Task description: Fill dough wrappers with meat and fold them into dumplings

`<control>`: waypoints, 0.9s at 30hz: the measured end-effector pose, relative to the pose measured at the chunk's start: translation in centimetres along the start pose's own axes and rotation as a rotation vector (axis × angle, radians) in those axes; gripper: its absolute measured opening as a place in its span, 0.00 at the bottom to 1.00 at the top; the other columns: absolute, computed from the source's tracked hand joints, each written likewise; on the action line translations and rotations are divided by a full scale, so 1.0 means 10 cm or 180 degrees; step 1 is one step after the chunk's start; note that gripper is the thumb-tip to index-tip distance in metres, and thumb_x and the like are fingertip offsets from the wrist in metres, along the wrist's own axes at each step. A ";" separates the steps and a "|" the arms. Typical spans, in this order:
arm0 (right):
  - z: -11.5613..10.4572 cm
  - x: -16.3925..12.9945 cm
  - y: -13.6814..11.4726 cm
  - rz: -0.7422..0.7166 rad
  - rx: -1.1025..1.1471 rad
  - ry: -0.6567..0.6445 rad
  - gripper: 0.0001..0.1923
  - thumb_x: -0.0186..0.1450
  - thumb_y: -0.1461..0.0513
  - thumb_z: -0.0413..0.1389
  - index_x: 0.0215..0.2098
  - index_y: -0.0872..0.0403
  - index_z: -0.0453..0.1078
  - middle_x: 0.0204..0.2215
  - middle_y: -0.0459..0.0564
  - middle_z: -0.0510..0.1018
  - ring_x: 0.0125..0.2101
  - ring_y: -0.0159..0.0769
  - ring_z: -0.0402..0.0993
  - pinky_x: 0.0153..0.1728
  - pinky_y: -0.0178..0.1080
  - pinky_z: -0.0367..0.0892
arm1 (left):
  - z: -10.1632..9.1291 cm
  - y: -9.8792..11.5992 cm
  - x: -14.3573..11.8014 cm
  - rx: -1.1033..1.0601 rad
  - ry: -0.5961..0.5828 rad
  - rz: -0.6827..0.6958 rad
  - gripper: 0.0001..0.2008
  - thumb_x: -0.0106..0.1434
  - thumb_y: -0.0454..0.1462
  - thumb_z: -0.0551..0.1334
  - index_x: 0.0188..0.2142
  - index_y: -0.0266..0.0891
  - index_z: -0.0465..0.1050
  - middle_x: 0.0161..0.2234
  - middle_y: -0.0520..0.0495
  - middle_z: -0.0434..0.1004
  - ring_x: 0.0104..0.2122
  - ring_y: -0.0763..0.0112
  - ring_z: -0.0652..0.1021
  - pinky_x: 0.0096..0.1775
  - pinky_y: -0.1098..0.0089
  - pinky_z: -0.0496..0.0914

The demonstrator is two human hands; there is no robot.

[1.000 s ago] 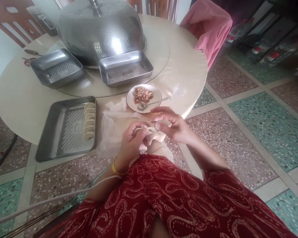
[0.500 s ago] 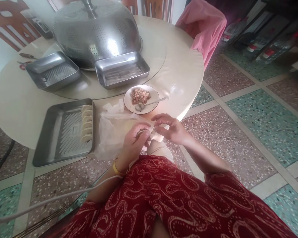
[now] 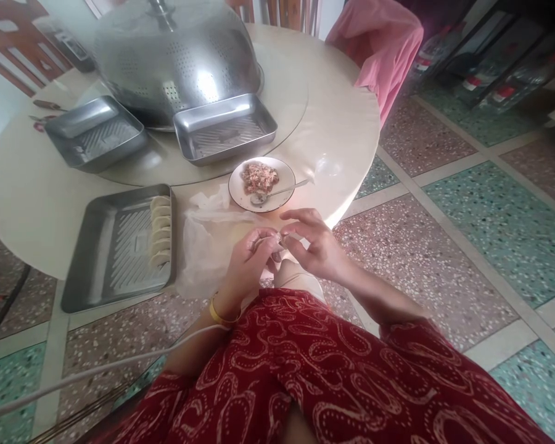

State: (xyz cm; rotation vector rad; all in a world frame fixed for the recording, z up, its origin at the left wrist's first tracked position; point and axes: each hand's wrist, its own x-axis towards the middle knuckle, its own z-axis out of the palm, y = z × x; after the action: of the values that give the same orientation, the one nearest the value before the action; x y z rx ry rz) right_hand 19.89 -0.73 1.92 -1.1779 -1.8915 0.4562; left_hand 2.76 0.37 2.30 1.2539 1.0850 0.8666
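Close together at the table's near edge, both my hands are closed on one dumpling, mostly hidden by fingers. My left hand cups it from the left. My right hand pinches its edge with thumb and fingertips. Just beyond them is a white plate bearing minced filling and a metal spoon. A clear plastic bag lies left of my left hand, with pale round shapes faintly visible through it. Farther left, a metal tray holds a row of several folded dumplings along its right side.
Two more metal trays stand on the glass turntable, before a large perforated metal dome cover. Scissors lie at far left. A pink cloth drapes a chair at right. A pale cable crosses near my left arm.
My right hand has shifted slightly left, its thumb and fingertips now closer to my left hand at the dumpling's edge. The view has tilted a little; the trays and plate stay put.
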 end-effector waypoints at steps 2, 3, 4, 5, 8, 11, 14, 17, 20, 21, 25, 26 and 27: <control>0.01 -0.01 0.01 -0.0022 -0.0024 0.0032 0.09 0.67 0.64 0.53 0.40 0.54 0.75 0.49 0.54 0.77 0.51 0.45 0.69 0.46 0.52 0.71 | 0.00 0.00 0.00 0.0045 0.0035 0.0037 0.09 0.64 0.43 0.60 0.35 0.39 0.70 0.23 0.55 0.73 0.19 0.79 0.73 0.22 0.79 0.68; 0.01 -0.01 0.01 -0.0024 -0.0020 0.0043 0.09 0.68 0.64 0.52 0.41 0.54 0.74 0.49 0.54 0.77 0.51 0.45 0.69 0.46 0.52 0.71 | 0.01 0.00 0.00 0.0070 0.0047 0.0054 0.09 0.64 0.43 0.60 0.35 0.39 0.70 0.23 0.55 0.73 0.18 0.79 0.72 0.22 0.78 0.68; 0.02 -0.02 0.02 -0.0022 -0.0009 0.0052 0.09 0.68 0.64 0.52 0.41 0.53 0.74 0.49 0.53 0.77 0.50 0.45 0.69 0.47 0.52 0.71 | 0.01 0.00 0.00 0.0090 0.0057 0.0069 0.09 0.64 0.42 0.60 0.35 0.39 0.70 0.23 0.55 0.73 0.18 0.79 0.72 0.22 0.78 0.68; 0.02 -0.03 0.02 -0.0016 0.0008 0.0058 0.09 0.68 0.63 0.52 0.42 0.53 0.74 0.49 0.53 0.77 0.50 0.45 0.69 0.47 0.52 0.71 | 0.02 0.00 0.00 0.0097 0.0064 0.0092 0.08 0.64 0.42 0.60 0.35 0.39 0.70 0.23 0.55 0.73 0.18 0.79 0.72 0.22 0.78 0.68; 0.04 -0.05 0.02 -0.0044 0.0022 0.0109 0.10 0.68 0.57 0.55 0.43 0.52 0.74 0.49 0.52 0.77 0.51 0.45 0.69 0.47 0.52 0.70 | 0.03 0.00 -0.01 0.0055 0.0085 0.0184 0.07 0.64 0.41 0.59 0.35 0.39 0.69 0.24 0.54 0.73 0.18 0.79 0.72 0.22 0.78 0.68; 0.07 -0.07 0.03 -0.0152 -0.0086 0.0216 0.12 0.65 0.54 0.59 0.44 0.51 0.74 0.48 0.51 0.77 0.51 0.46 0.68 0.46 0.52 0.70 | 0.05 0.02 -0.01 -0.0022 0.0090 0.0231 0.07 0.64 0.40 0.59 0.35 0.39 0.68 0.23 0.55 0.73 0.18 0.79 0.72 0.23 0.77 0.68; 0.10 -0.09 0.04 -0.0238 -0.0302 0.0337 0.10 0.64 0.56 0.60 0.43 0.50 0.74 0.48 0.50 0.77 0.49 0.46 0.68 0.45 0.52 0.69 | 0.06 0.02 -0.01 -0.0076 0.0102 0.0248 0.07 0.64 0.41 0.60 0.35 0.39 0.68 0.23 0.56 0.72 0.18 0.78 0.72 0.23 0.77 0.69; 0.12 -0.11 0.05 -0.0319 -0.0511 0.0417 0.08 0.65 0.57 0.59 0.42 0.49 0.75 0.48 0.49 0.77 0.49 0.45 0.69 0.44 0.50 0.69 | 0.07 0.02 -0.02 -0.0063 0.0120 0.0310 0.07 0.64 0.40 0.60 0.36 0.39 0.68 0.28 0.54 0.74 0.19 0.80 0.73 0.23 0.77 0.69; 0.14 -0.12 0.05 -0.0373 -0.0501 0.0525 0.07 0.65 0.57 0.59 0.41 0.48 0.74 0.47 0.48 0.77 0.49 0.44 0.69 0.44 0.49 0.68 | 0.08 0.02 -0.02 -0.0035 0.0126 0.0361 0.06 0.65 0.39 0.59 0.36 0.39 0.67 0.35 0.52 0.76 0.20 0.81 0.73 0.23 0.77 0.69; 0.15 -0.12 0.05 -0.0390 -0.0452 0.0582 0.06 0.65 0.58 0.58 0.40 0.49 0.74 0.47 0.48 0.77 0.49 0.44 0.69 0.43 0.49 0.69 | 0.08 0.02 -0.03 -0.0043 0.0122 0.0369 0.05 0.65 0.39 0.59 0.36 0.39 0.67 0.36 0.52 0.75 0.20 0.82 0.73 0.23 0.78 0.70; 0.18 -0.11 0.03 -0.0529 -0.0333 0.0830 0.04 0.65 0.61 0.58 0.39 0.51 0.73 0.45 0.50 0.77 0.47 0.43 0.69 0.41 0.48 0.70 | 0.09 0.01 -0.03 -0.0129 0.0087 0.0379 0.05 0.65 0.39 0.59 0.36 0.39 0.67 0.36 0.52 0.75 0.20 0.82 0.74 0.23 0.78 0.70; 0.18 -0.11 0.03 -0.0538 -0.0328 0.0866 0.04 0.65 0.61 0.57 0.39 0.50 0.73 0.45 0.50 0.77 0.47 0.43 0.70 0.41 0.48 0.70 | 0.09 0.00 -0.03 -0.0146 0.0082 0.0376 0.06 0.65 0.39 0.59 0.36 0.39 0.67 0.36 0.52 0.74 0.20 0.82 0.74 0.23 0.78 0.70; 0.19 -0.11 0.03 -0.0526 -0.0328 0.0887 0.04 0.66 0.61 0.57 0.39 0.50 0.73 0.45 0.50 0.77 0.47 0.43 0.70 0.41 0.48 0.70 | 0.09 0.00 -0.03 -0.0159 0.0081 0.0361 0.06 0.65 0.39 0.59 0.36 0.39 0.67 0.36 0.52 0.74 0.21 0.81 0.74 0.23 0.78 0.70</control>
State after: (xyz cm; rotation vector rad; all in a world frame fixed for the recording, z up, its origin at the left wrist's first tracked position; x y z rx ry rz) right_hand 18.75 -1.31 0.10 -1.0789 -1.7665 0.0987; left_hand 3.53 -0.19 2.35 1.2752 1.0138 0.9920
